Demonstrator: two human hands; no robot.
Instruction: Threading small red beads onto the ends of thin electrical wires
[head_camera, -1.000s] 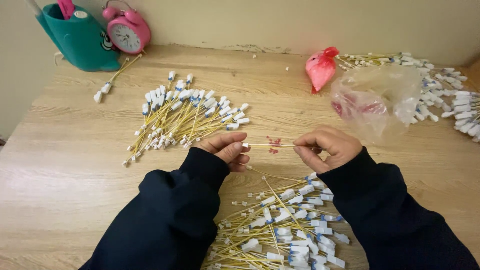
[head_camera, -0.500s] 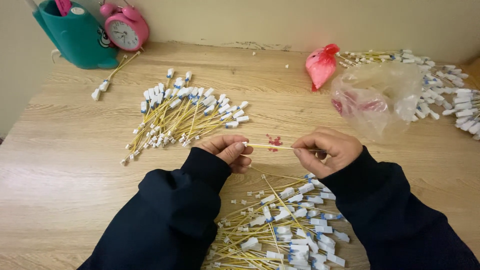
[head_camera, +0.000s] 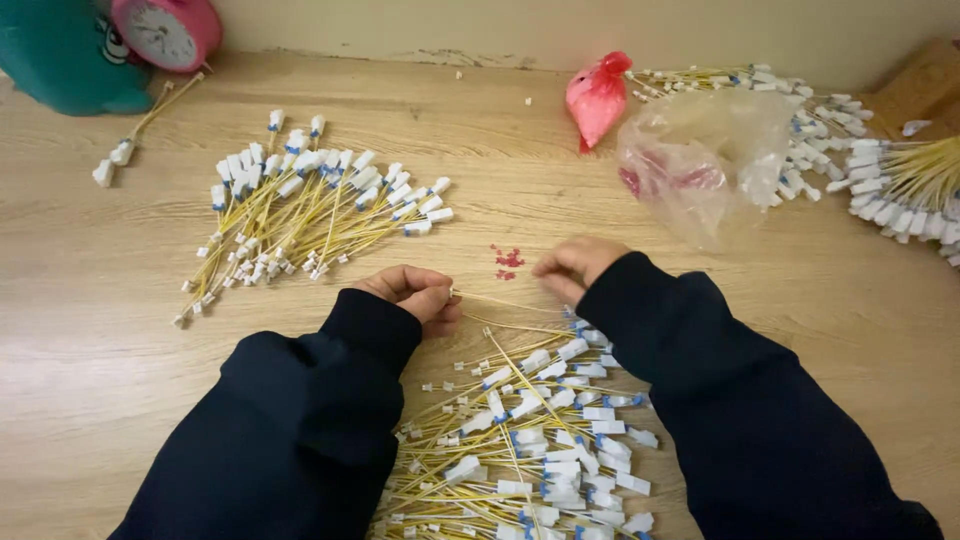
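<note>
A single head-worn camera looks steeply down, close over the wooden table (head_camera: 120, 330), facing the far wall.

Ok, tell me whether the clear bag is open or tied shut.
Cannot tell: the clear bag lies crumpled on the table, its mouth hidden among the folds. The pink bag beside it looks knotted.

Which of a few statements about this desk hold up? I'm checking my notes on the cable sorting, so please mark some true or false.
1. Both hands hold one thin yellow cable between them. True: the left hand and right hand pinch its ends.
2. The small red pieces lie inside the clear bag. False: they lie on the bare table.
3. A pink clock stands at the far left. True.
4. The red pouch is in the left hand. False: it lies near the wall.
</note>
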